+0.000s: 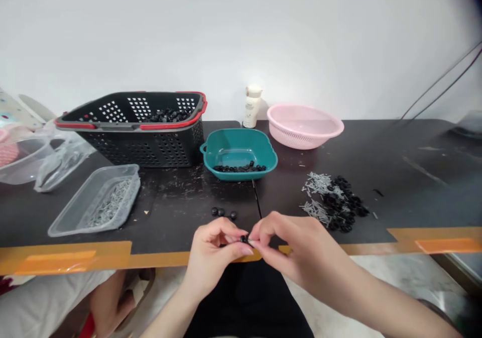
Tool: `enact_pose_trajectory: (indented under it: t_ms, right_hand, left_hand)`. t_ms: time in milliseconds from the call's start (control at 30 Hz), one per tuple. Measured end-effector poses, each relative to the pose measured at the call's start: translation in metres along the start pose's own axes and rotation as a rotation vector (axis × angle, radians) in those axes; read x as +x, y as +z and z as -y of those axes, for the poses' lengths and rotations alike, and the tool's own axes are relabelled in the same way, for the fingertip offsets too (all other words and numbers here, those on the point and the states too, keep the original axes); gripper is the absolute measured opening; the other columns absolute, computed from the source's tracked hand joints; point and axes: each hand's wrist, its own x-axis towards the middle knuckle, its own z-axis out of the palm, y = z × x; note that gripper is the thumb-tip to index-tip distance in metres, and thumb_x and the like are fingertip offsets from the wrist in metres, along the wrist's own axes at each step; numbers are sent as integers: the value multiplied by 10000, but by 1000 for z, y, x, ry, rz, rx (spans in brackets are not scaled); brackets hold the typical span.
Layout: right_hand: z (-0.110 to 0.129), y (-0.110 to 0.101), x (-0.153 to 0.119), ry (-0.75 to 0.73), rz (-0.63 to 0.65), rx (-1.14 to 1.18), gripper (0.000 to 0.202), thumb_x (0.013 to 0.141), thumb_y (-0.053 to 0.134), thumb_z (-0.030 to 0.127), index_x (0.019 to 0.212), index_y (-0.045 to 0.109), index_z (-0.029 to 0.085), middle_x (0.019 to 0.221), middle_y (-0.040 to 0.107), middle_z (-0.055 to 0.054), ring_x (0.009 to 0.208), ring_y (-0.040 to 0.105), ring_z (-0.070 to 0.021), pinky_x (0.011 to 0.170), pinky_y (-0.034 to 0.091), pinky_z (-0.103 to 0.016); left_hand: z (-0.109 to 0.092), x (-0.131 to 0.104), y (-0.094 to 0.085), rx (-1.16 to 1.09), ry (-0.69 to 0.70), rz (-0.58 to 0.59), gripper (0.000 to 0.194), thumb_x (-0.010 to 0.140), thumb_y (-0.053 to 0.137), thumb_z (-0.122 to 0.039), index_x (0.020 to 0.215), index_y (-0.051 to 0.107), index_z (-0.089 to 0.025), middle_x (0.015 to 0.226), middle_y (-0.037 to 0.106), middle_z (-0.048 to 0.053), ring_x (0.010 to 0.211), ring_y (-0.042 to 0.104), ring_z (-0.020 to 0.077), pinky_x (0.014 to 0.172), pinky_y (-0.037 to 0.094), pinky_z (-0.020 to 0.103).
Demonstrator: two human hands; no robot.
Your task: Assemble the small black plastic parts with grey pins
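Note:
Just over the table's front edge, a small black round plastic part (244,238) is pinched between the thumb and fingers of my left hand (211,252). My right hand (297,242) meets it from the right, its fingertips closed on what looks like a thin metal pin (251,241) against the part; the fingers mostly cover it. Three black round parts (221,212) lie on the table just beyond my left hand. To the right is a pile of black round parts (344,205) mixed with loose grey metal pins (316,210).
A teal basin (241,176) holds more black parts. Behind it stand a white bottle (251,108) and a pink basket (301,139). At left are a dark basket with red handles (143,147) and a clear tray of pins (71,205). Another person's leg (107,298) shows below.

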Motion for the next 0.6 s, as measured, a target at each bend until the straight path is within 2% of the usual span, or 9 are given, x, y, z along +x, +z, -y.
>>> enact_pose_trajectory:
  t_ms: [133,233,300,367,433,467,533,600]
  right_hand:
    - [-4,6,-4,-5,5,19,121,904,579,171,827,628,251,809,762,-9,681,696,-152,629,522,-236]
    - [-12,3,-3,30,13,143,15,881,666,233,896,663,233,809,754,-8,686,690,-144,654,540,-235]
    - [-29,-10,-3,73,23,214,146,836,730,311,945,688,223,855,756,-19,701,685,-146,672,553,-245]
    - [-61,-36,-5,185,-52,152,228,815,732,412,942,714,224,894,754,-34,733,683,-162,699,557,-273]
    - [-104,-69,-10,403,-293,-118,282,829,668,490,914,727,227,916,745,-50,809,678,-191,772,546,-314]
    - [-127,-85,-13,469,-347,-187,311,821,660,482,952,731,209,922,739,-79,811,665,-216,774,536,-352]
    - [-170,-113,-20,541,-369,-266,344,736,724,452,936,755,174,904,721,-121,787,622,-252,759,505,-405]
    - [-202,-130,-26,567,-329,-292,374,672,757,435,941,777,175,863,703,-104,715,582,-230,706,485,-384]
  left_hand:
    - [9,-5,6,-17,-141,-42,187,583,887,-264,637,728,-183,537,657,-15,498,598,114,516,527,214]
    - [17,-7,13,-107,-245,-94,245,606,885,-359,693,739,-182,572,682,-8,502,605,102,507,539,199]
    - [18,-9,16,-161,-313,-150,321,561,908,-408,714,747,-177,627,704,4,533,617,101,493,539,182]
    - [17,-9,17,-198,-366,-195,376,517,927,-428,731,753,-172,661,712,9,554,620,98,488,540,168]
    - [15,-9,16,-238,-386,-212,394,497,939,-421,740,753,-173,657,703,1,555,614,88,487,535,152]
    - [14,-8,15,-261,-384,-216,393,493,943,-413,741,751,-175,654,698,-5,551,608,82,480,527,142]
    - [13,-7,13,-298,-373,-217,386,498,946,-398,745,747,-179,657,692,-11,546,600,72,473,515,129]
    - [14,-8,11,-311,-362,-219,381,514,944,-388,767,746,-182,668,692,-14,540,590,65,475,512,127]
